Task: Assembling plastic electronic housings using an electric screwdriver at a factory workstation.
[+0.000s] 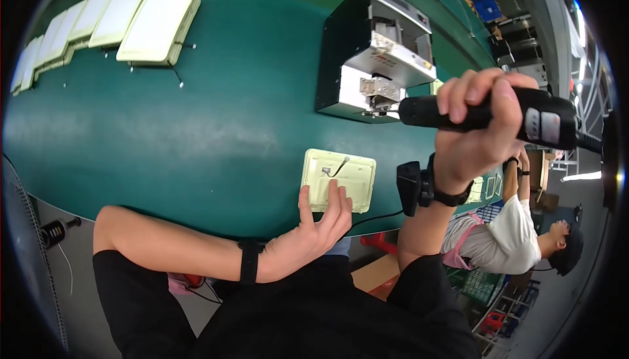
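My right hand [481, 106] is wrapped round a black electric screwdriver [429, 111], raised above the table at the right. The screwdriver's tip points left at the front outlet of a black and silver screw feeder machine [367, 57]; whether it touches is too small to tell. Below the machine, a pale yellow-green plastic housing [360, 192] lies open side up on the table. A short dark cable with a white connector [346, 160] rises from inside it. My left hand [314, 228] rests on the housing's near edge with fingers stretched out and slightly apart.
Several pale flat panels [160, 24] lie overlapping in a row at the far left of the green table [164, 136], with thin cables sticking out. A co-worker in a white shirt [508, 241] is at the right. Another black power tool [56, 231] is at the left edge.
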Action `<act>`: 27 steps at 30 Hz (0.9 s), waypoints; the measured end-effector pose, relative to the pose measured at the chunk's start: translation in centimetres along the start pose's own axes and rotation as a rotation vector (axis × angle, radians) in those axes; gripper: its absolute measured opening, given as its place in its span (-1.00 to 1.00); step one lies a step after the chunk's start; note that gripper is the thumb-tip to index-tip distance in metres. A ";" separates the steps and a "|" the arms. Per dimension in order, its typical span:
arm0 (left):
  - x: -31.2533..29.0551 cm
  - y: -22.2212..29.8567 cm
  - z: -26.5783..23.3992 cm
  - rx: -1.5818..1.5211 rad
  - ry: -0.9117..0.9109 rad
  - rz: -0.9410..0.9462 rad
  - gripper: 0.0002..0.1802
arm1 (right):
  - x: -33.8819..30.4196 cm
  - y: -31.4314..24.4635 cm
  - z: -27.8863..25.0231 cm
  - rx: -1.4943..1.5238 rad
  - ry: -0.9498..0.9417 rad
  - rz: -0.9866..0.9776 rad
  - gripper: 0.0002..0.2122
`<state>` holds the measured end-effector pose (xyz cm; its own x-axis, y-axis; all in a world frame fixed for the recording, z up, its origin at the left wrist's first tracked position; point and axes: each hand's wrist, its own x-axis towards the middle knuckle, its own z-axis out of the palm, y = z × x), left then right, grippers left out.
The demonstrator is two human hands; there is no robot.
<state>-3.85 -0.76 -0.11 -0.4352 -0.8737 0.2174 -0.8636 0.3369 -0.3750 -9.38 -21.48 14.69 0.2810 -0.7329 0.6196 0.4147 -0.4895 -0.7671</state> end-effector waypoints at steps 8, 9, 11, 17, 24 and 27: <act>-0.1 0.3 0.3 -0.010 0.013 -0.011 -0.45 | -6.4 0.0 0.2 0.120 -0.153 0.122 -0.78; 0.0 0.3 0.3 -0.006 0.016 -0.007 -0.46 | -6.8 0.1 0.3 0.115 -0.176 0.138 -0.78; 0.0 0.2 0.3 0.001 0.021 0.001 -0.47 | -7.0 0.2 0.4 0.108 -0.176 0.140 -0.78; 0.0 0.3 0.4 0.007 0.024 -0.002 -0.50 | -7.1 0.9 1.1 0.004 -0.198 0.194 -0.81; 0.0 0.4 0.6 0.029 0.027 -0.019 -0.52 | -6.9 1.0 0.7 0.007 -0.183 0.175 -0.83; 0.0 0.4 0.7 0.007 0.038 -0.014 -0.51 | -6.8 1.0 0.7 0.013 -0.183 0.170 -0.83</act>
<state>-4.02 -0.90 -0.89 -0.4327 -0.8642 0.2568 -0.8680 0.3224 -0.3776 -10.28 -16.67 9.78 0.4993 -0.7059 0.5024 0.3585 -0.3596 -0.8615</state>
